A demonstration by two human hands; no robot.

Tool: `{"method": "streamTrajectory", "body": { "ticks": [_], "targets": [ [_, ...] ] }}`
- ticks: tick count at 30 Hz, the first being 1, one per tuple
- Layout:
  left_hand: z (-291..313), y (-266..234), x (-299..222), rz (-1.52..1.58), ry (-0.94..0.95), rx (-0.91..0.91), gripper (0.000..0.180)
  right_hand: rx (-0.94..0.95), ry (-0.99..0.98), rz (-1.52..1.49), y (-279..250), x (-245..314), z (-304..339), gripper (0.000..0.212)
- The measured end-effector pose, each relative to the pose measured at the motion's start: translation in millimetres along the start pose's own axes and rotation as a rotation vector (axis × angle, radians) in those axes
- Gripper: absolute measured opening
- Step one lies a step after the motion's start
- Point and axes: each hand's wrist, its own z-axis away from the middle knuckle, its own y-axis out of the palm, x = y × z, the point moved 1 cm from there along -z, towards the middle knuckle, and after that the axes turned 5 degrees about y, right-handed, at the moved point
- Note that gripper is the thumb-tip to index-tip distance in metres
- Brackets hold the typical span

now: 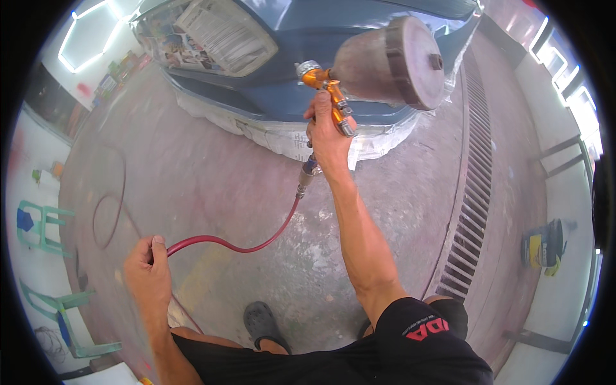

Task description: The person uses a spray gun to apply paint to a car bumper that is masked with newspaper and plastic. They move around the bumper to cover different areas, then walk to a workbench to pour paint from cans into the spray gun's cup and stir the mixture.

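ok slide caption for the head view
Right hand grips an orange spray gun near a blue bumper; left hand holds the red hose.

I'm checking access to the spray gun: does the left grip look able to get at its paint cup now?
Probably not right away: the left grip is closed around the red hose, and the right grip with the spray gun lies between it and the paint cup in this view.

Cool, bright light comes from a lamp (67, 37) at upper left and strips (582, 119) at right, both blown out to white. Pale sheen lies on the floor (314, 256) and the blue car (276, 83); shadows are soft and faint. The grate (476, 173) bows, and far edges blur before the corners go black.
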Motion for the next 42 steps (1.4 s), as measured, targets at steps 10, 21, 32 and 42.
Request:
{"method": "streamTrajectory", "body": {
  "ticks": [10, 21, 32, 42],
  "targets": [
    [-9, 23, 2, 0.020, 0.046, 0.033, 0.032, -0.358, -0.025, -0.023, -93, 53, -42, 0.047],
    [-2, 5, -22, -0.338, 0.040, 0.026, 0.038, -0.408, -0.025, -0.083, -82, 89, -24, 0.047],
    [-7, -9, 19, -0.491, -0.025, 0.310, 0.056, 0.073, 0.145, 0.022, 71, 137, -10, 0.056],
    [-37, 89, -112, 0.543, 0.582, 0.398, 0.104, 0.137, -0.002, 0.392, 64, 132, 40, 0.065]
  ]
}}
